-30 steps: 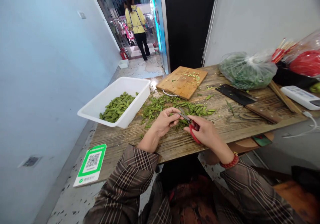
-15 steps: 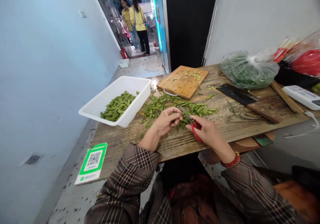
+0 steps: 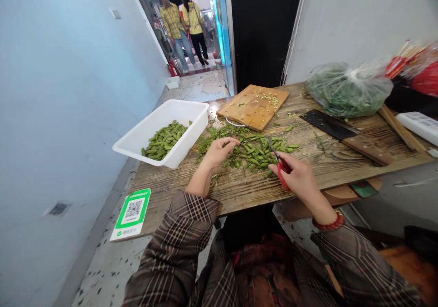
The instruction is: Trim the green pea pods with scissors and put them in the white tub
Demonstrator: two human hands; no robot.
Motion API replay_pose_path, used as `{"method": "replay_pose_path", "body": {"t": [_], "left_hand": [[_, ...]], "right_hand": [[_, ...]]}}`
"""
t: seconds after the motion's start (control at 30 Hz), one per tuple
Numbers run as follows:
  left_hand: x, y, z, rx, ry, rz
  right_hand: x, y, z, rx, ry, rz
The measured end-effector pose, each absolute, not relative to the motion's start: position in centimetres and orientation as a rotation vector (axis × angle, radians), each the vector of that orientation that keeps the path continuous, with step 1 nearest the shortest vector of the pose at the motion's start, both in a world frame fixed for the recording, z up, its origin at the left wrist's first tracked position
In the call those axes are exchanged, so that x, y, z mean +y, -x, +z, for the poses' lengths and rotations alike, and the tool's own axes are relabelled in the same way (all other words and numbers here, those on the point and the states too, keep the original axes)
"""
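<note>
My right hand [image 3: 297, 172] is wrapped round red-handled scissors [image 3: 281, 164], whose blades point up and left over the right part of a loose pile of green pods [image 3: 256, 153]. Over the pile's left side is my left hand [image 3: 221, 153], thumb and fingertips pressed together; anything between them is too small to name. Bits of stem and leaf lie among the pods on the wooden table [image 3: 239, 193]. To the left, a white tub [image 3: 186, 149] holds more pods [image 3: 166, 139].
Behind the pile lies a cutting board [image 3: 253, 107] with green scraps. A cleaver [image 3: 328, 127] and a bag of greens [image 3: 349, 90] are at the right. A QR-code sign [image 3: 132, 214] stands front left. Two people [image 3: 183, 24] are at the doorway.
My hands have moved apart, the left hand a little to the left and up, the right hand with the scissors to the right. The view has shifted slightly, and the people in the doorway have moved.
</note>
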State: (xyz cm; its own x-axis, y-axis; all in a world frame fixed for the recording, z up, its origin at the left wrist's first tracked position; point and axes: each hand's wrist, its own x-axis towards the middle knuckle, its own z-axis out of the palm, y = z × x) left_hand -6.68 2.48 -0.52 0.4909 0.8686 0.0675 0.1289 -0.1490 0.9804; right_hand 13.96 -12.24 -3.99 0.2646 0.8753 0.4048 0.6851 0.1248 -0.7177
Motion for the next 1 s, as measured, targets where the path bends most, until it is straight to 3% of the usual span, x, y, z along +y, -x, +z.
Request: {"method": "replay_pose_path", "body": {"t": [0.5,0.77,1.0], "left_hand": [[3.1,6.2,-2.4,1.47,-2.518,0.372],[2.3,5.9,-1.2,1.032,-1.87,0.824],[0.3,5.2,0.0,0.831,-1.655,0.776]], "right_hand": [[-12.3,-13.7,-3.6,-1.5,1.588,0.294],[-12.1,-14.0,-3.9,-1.545,1.587,0.247],[-10.9,-13.4,-3.2,-1.752,1.605,0.257]]}}
